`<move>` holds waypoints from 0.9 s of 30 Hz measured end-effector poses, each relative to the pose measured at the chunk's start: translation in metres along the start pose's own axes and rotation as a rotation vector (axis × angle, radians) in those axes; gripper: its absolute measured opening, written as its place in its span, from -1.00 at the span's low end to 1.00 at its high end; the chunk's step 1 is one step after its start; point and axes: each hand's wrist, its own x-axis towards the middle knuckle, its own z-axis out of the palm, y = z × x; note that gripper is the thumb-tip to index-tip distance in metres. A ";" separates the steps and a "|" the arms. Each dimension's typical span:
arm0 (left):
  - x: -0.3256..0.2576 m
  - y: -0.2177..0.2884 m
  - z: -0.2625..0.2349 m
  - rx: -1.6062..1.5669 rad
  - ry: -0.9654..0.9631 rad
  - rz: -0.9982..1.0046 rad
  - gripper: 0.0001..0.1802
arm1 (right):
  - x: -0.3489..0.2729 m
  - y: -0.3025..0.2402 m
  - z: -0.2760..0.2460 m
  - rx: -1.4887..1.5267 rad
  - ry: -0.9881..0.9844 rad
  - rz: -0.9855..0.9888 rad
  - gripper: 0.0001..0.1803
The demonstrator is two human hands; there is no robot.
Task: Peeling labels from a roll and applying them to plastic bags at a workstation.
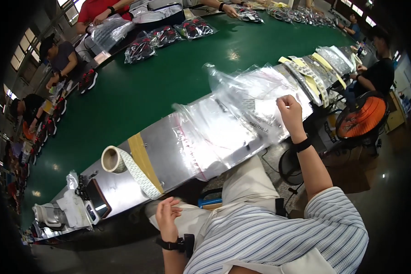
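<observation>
My right hand (pixel 290 114) is above the right part of a metal bench, its thumb and fingers drawn together. Next to it a clear printed plastic bag (pixel 246 102) spreads loosely over other bags; whether the fingertips pinch its edge I cannot make out. More clear bags with a red-marked edge (pixel 194 137) lie flat, left of that one. My left hand (pixel 168 214) hangs near my lap at the bench's front edge, its fingers slightly bent and apart, with nothing in them. Close to it the loose end of a printed sticker strip trails from a roll of labels (pixel 112 160).
A green conveyor belt (pixel 169 86) runs behind the metal bench (pixel 169 157). Bagged shoes (pixel 164 36) lie along its far side, where several people work. Yellow-edged sticker strips (pixel 310 75) lie at the right. A phone (pixel 98 198) and tape dispenser (pixel 50 214) sit left. An orange fan (pixel 363 116) stands right.
</observation>
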 end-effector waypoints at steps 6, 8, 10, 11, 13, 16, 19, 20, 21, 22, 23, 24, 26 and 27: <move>0.004 -0.029 0.000 -0.004 0.077 -0.002 -0.74 | -0.022 0.053 -0.051 -0.769 0.201 -0.220 -0.58; 0.008 -0.043 -0.006 -0.004 0.118 -0.036 -0.75 | -0.045 0.012 -0.024 -0.715 0.146 -0.444 -0.45; 0.008 -0.058 -0.017 -0.022 0.187 -0.100 -0.75 | -0.068 -0.015 0.004 -0.641 -0.092 -0.586 -0.42; 0.011 -0.064 -0.022 -0.060 0.204 -0.133 -0.70 | -0.077 -0.023 0.018 -0.648 -0.226 -0.646 -0.41; 0.014 -0.072 -0.027 -0.115 0.321 -0.133 -0.64 | -0.095 -0.022 0.052 -0.634 -0.438 -0.577 -0.35; 0.033 -0.095 -0.045 0.014 0.324 -0.026 -0.35 | -0.126 -0.043 0.099 -0.571 -0.612 -0.474 -0.23; 0.049 -0.099 -0.041 0.361 0.234 0.143 -0.35 | -0.146 -0.078 0.118 -0.307 -0.824 -0.648 -0.27; 0.050 -0.090 -0.034 0.444 0.232 0.188 -0.44 | -0.150 -0.088 0.122 -0.190 -0.879 -0.732 -0.34; 0.055 -0.093 -0.030 0.465 0.223 0.212 -0.58 | -0.150 -0.093 0.124 -0.168 -0.890 -0.736 -0.34; 0.058 -0.092 -0.028 0.529 0.150 0.200 -0.74 | -0.147 -0.095 0.125 -0.004 -1.030 -0.722 -0.41; 0.051 -0.068 -0.007 0.441 0.074 0.216 -0.83 | -0.143 -0.094 0.126 0.160 -1.162 -0.695 -0.47; 0.048 -0.062 0.000 0.375 0.063 0.237 -0.84 | -0.139 -0.094 0.124 0.312 -1.166 -0.605 -0.62; 0.047 -0.060 0.002 0.231 0.086 0.213 -0.84 | -0.128 -0.092 0.116 0.552 -1.333 0.139 -0.73; 0.046 -0.061 0.000 0.153 0.115 0.172 -0.83 | -0.125 -0.088 0.112 0.601 -1.160 0.129 -0.71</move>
